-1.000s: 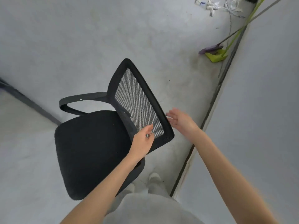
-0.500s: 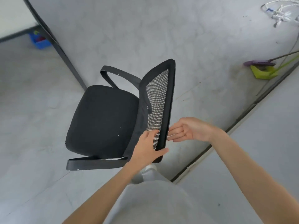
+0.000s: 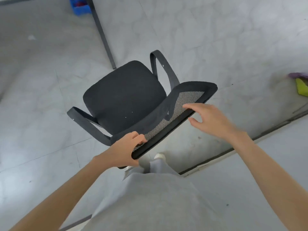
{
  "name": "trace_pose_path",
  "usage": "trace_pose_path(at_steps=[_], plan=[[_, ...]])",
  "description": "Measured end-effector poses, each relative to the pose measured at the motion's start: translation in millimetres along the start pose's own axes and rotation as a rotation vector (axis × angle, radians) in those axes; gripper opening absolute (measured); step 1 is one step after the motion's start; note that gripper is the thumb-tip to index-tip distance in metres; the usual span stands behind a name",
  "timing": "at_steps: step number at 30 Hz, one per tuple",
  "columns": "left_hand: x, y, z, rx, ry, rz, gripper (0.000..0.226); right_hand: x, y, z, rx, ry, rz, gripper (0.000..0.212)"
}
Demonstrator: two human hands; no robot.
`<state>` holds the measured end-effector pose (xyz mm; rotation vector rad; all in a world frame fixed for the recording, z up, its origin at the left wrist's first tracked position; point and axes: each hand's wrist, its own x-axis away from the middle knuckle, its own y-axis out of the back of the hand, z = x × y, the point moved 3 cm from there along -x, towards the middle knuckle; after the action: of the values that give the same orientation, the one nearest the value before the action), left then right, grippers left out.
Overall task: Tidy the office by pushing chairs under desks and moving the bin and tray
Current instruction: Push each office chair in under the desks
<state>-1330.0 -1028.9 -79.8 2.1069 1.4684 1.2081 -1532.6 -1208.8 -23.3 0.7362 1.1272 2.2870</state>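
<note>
Black mesh-backed office chair with padded seat [image 3: 123,95]: mid-floor, seat facing far, just near grey metal counter leg [image 3: 101,32]. Left hand [image 3: 124,150] curled round near-left corner of backrest top edge. Right hand [image 3: 210,119] open, fingertips on mesh, thumb under rim, not clamped. Best to close right hand on rim too, push evenly from both corners, steer seat left of leg, avoid armrest snag.

Office, swivel chair [image 3: 124,95], desk leg [image 3: 102,33], grey floor [image 3: 200,39]
</note>
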Motion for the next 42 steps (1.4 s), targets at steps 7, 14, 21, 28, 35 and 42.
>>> trace_pose_path(at_steps=[7, 14, 21, 28, 35, 42], plan=[[47.7, 7.5, 29.9, -0.191, 0.154, -0.293, 0.037, -10.2, -54.8, 3.2, 0.422, 0.310, 0.073, 0.047], [38.4, -6.3, 27.6, -0.330, 0.198, -0.519, 0.028, -25.8, -106.6, 51.8, 0.429, 0.281, 0.120, 0.034], [58.5, 10.1, 60.5, -0.457, 0.108, -0.577, 0.010, -23.0, -126.7, 64.9, 0.411, 0.266, 0.051, 0.035], [75.3, 27.0, 100.0, -0.335, 0.253, -0.466, 0.033, -25.7, -154.7, 115.5, 0.520, 0.308, -0.066, 0.035], [98.8, 36.7, 129.4, -0.310, 0.310, -0.533, 0.030, -33.0, -176.0, 146.7, 0.442, 0.323, -0.135, 0.037], [127.8, 52.3, 161.1, -0.320, 0.373, -0.523, 0.030, -44.5, -195.2, 188.9, 0.406, 0.361, -0.143, 0.036]])
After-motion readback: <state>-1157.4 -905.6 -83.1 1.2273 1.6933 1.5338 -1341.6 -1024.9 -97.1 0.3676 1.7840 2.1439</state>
